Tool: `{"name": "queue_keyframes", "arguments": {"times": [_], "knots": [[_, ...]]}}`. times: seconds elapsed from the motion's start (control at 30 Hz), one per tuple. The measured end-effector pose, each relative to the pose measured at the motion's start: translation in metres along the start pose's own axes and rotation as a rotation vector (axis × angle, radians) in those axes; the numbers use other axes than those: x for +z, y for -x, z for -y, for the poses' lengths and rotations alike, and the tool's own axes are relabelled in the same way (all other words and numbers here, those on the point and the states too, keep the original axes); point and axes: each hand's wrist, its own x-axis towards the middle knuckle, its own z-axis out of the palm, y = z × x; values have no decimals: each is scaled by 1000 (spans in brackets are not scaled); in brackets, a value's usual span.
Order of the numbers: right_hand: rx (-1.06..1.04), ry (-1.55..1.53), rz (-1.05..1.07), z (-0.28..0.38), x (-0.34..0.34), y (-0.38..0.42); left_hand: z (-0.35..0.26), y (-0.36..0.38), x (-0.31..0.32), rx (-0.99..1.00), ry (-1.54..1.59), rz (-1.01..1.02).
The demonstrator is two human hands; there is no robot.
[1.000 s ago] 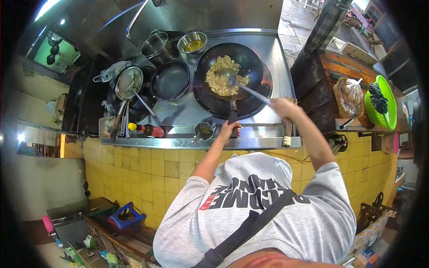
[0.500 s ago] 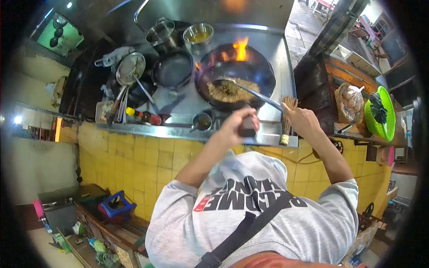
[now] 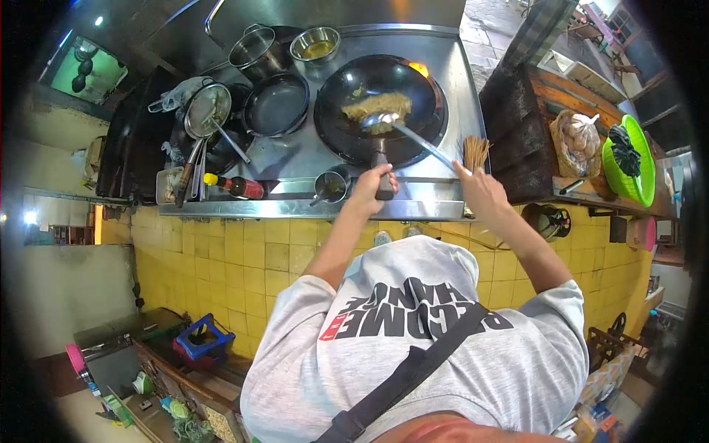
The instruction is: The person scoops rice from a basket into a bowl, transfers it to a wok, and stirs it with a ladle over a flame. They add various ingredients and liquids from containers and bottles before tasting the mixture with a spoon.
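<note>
Wok [image 3: 336, 96] serves as the landmark and sits on the metal bench [image 3: 464, 111]; its underside is hidden, so contact with the burner cannot be told. Left grip [image 3: 371, 186] is clamped on the wok handle [image 3: 380, 157], which projects from the near side of the wok, its long axis running toward the person's body. Right grip [image 3: 486, 195] is clamped on the end of the ladle [image 3: 425, 144], near and to the right of the wok. The ladle's long axis runs diagonally: from the right grip, forward and left across the wok's near-right rim, to the ladle head inside the wok. The head lies at the near edge of the food [image 3: 388, 105], which forms a mound around the middle of the wok. Governing relation: the left grip is nearer to the ladle head and the food, while the right grip controls both through the shaft. A flame [image 3: 419, 69] shows at the wok's far-right rim. A stick brush [image 3: 475, 153] lies right of the wok, just beyond the right grip; a metal cup [image 3: 331, 186] stands near-left of the wok, beside the left grip.
</note>
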Motion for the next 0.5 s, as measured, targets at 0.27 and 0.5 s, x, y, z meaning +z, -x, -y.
{"name": "queue_keyframes", "arguments": {"times": [0.27,0.5], "knots": [[-18,-546,-23,-27,12,-72,36,29,-3,-8,-282,1],[-137,-323,6,-32,50,-129,18,-72,-71,231,-483,-45]]}}
